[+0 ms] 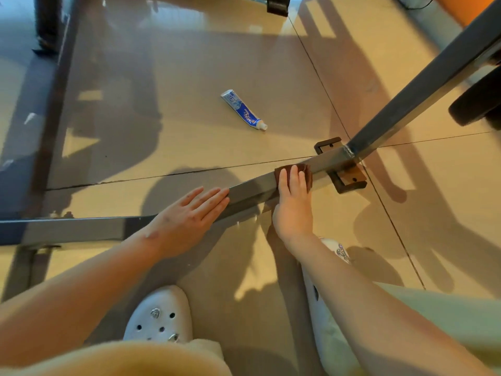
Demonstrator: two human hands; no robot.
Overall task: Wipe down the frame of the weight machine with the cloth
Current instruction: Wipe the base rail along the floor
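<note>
Head view, looking down on a glossy tiled floor (189, 77). Low across it, the grey metal frame (252, 189) of the weight machine: 1 bar running from lower left up to a welded joint at right, a 2nd bar (423, 85) rising from that joint toward the upper right. Brown cloth (307, 172) draped over the low bar just short of the joint, pressed down under the right hand (291, 204), fingers laid fairly straight across it, thumb at the cloth's left edge. Left hand (189, 215) lying flat on the same bar further left, fingers straight and together, holding nothing, apart from the right hand. 2 dark brackets (351, 181) on the floor, 1 on each side of the joint. Blue and white tube (244, 109) lying on the tiles beyond the bar, well apart from both hands. White clogs (160, 316) near the bottom edge, 1 partly hidden behind the right forearm.
</note>
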